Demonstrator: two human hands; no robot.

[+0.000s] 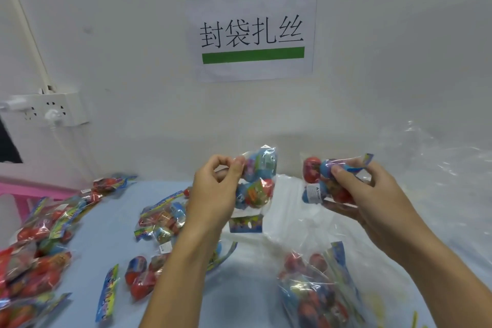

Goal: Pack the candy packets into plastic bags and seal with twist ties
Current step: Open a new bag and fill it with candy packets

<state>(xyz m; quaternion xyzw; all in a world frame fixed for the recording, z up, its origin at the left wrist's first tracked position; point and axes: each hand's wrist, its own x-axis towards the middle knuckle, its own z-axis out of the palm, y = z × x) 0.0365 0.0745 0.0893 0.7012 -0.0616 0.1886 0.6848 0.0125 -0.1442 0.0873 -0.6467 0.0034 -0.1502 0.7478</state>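
Pinching the top edge of one candy packet (257,181), the left hand (215,192) is curling thumb & forefinger shut on the wrapper, so the packet is hanging upside down, header card at the bottom, just left of the white bag stack (287,210). The right hand (364,189) is gripping a second candy packet (323,184) w/ thumb on the front and fingers wrapped behind, holding it up over the stack's right side; both packets are sitting well apart from each other, off the table. Below the stack, nearer the camera, a clear plastic bag (316,290) is lying w/ several packets already inside, mouth open toward the stack. Left of the stack, loose packets (162,218) are lying scattered across the blue table (111,226), w/ a bigger heap (34,261) at the far left edge. Right of the stack, crumpled clear film (439,168) is piling against the wall. Above the stack, a paper sign (253,26) w/ green bars is hanging on the wall; up-left of it, a white power strip (50,109).
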